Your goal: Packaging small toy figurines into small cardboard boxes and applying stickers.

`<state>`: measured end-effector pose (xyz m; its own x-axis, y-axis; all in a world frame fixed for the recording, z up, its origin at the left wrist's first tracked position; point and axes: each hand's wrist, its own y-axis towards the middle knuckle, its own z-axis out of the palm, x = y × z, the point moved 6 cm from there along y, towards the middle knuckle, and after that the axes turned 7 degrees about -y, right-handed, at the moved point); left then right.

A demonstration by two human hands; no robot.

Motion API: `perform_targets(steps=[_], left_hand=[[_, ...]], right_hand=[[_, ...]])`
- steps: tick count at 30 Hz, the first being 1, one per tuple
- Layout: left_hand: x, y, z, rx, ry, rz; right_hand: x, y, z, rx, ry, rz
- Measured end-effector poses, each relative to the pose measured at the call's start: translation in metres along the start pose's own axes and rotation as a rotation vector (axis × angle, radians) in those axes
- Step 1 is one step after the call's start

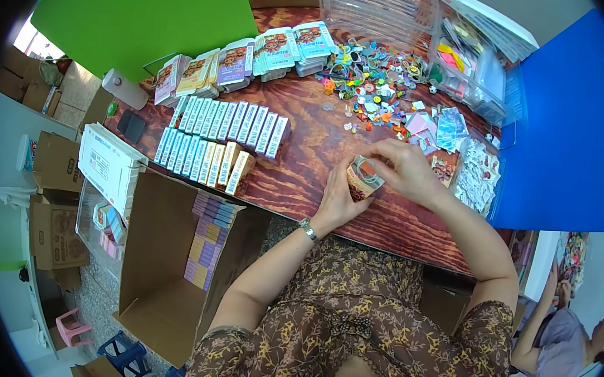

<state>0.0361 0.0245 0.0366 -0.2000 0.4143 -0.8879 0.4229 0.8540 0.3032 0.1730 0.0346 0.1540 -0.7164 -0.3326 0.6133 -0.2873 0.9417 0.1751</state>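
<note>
My left hand grips an open carton; right hand, I can't tell its grip; formed boxes stand, flat cartons remain.

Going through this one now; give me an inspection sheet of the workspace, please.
Surface: table with a reddish-brown wood-grain top.
Job's things: small box in hand; two rows of small boxes; stacks of cartons; pile of colourful trinkets.
Clutter: white bottle at left; loose white pieces at right.
Hands: left hand holds the small box; right hand has its fingers at the box's top.
Cables: none made out for certain.
Surroundings: green panel; blue panel; cardboard box holding more boxes; pink stool; another person at right.
</note>
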Motion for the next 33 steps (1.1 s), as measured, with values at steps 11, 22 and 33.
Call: perform_targets(steps=[11, 22, 33], left_hand=[[0.006, 0.003, 0.002, -0.032, -0.073, -0.125], [0.028, 0.004, 0.010, -0.064, -0.037, -0.084], [0.032, 0.002, 0.012, -0.051, -0.085, -0.088]], right_hand=[[-0.036, -0.048, -0.051, -0.352, -0.261, -0.010], [-0.269, -0.189, -0.114, -0.203, -0.731, 0.956], [-0.239, -0.186, -0.127, -0.302, -0.680, 0.942]])
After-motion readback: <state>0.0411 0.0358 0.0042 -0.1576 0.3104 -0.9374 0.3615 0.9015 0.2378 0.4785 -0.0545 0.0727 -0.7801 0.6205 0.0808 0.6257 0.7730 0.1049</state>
